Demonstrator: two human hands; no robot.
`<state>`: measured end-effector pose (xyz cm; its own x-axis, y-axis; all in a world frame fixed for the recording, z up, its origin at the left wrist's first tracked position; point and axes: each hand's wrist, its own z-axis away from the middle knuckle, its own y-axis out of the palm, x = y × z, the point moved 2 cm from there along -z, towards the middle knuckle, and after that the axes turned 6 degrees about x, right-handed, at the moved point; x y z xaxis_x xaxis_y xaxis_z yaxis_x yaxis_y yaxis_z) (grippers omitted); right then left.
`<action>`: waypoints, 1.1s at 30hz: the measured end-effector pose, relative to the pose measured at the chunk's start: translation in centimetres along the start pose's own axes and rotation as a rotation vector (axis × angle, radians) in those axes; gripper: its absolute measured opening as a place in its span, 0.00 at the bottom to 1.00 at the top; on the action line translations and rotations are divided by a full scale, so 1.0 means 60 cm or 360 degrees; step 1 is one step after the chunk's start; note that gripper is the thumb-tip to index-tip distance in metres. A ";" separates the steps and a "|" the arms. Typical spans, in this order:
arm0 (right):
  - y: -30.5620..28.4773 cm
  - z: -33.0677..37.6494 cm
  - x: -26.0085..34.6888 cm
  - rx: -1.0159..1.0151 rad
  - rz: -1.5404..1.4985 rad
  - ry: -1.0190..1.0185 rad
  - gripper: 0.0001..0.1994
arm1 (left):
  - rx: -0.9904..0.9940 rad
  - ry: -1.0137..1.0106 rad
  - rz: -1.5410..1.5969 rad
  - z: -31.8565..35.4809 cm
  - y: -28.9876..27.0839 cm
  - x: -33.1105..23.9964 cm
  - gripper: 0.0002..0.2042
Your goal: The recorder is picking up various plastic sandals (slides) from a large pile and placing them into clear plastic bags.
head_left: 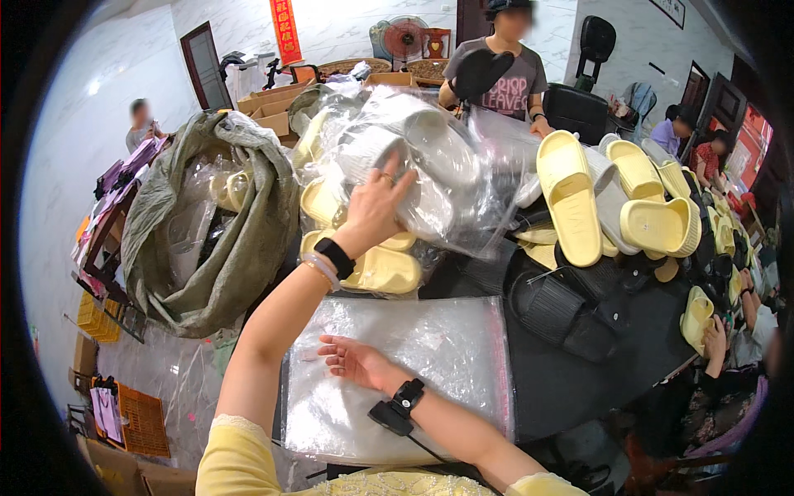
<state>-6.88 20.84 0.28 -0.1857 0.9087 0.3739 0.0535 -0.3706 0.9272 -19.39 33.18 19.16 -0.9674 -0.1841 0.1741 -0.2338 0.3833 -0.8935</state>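
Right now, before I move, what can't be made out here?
All in the head view:
Left hand: palm and grip on the white ridged slippers in clear plastic, hidden by the hand itself.
Right hand: whether it touches the flat clear plastic bags; the downward angle hides any gap.
Green woven sack: bottom, hidden by its contents.

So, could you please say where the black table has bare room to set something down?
The black tabletop looks bare right of the flat clear plastic bags, in front of the black ribbed slippers. It is crowded farther back with pale yellow slippers and bagged whitish slippers.
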 end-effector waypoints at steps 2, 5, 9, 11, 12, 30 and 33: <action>0.002 0.004 0.008 -0.0021 0.0060 0.0010 0.18 | 0.0095 0.0007 -0.0147 -0.026 0.017 -0.030 0.49; 0.017 0.006 0.009 -0.0009 0.0123 0.0016 0.18 | 0.0135 -0.0001 -0.0382 -0.042 0.042 -0.050 0.53; 0.012 0.005 0.013 -0.0042 0.0196 0.0002 0.19 | 0.0363 0.0051 -0.0175 -0.028 -0.002 -0.049 0.50; 0.006 0.004 0.011 -0.0073 0.0177 0.0020 0.19 | 0.0301 0.0268 0.0063 0.002 -0.018 -0.036 0.45; 0.000 0.004 0.011 -0.0084 0.0103 0.0023 0.18 | 0.0288 0.0249 0.0150 0.021 -0.040 -0.034 0.38; 0.008 0.003 0.006 -0.0100 0.0129 0.0052 0.17 | 0.0710 -0.1138 0.0452 0.482 0.058 0.404 0.22; -0.007 0.012 0.020 -0.0124 0.0119 0.0002 0.17 | 0.0885 -0.1208 0.0648 0.446 0.074 0.269 0.20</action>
<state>-6.39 22.26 0.33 -0.1853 0.8776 0.4421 -0.0092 -0.4514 0.8923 -33.43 7.69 6.91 -0.6012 -0.7320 -0.3205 0.3640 0.1062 -0.9253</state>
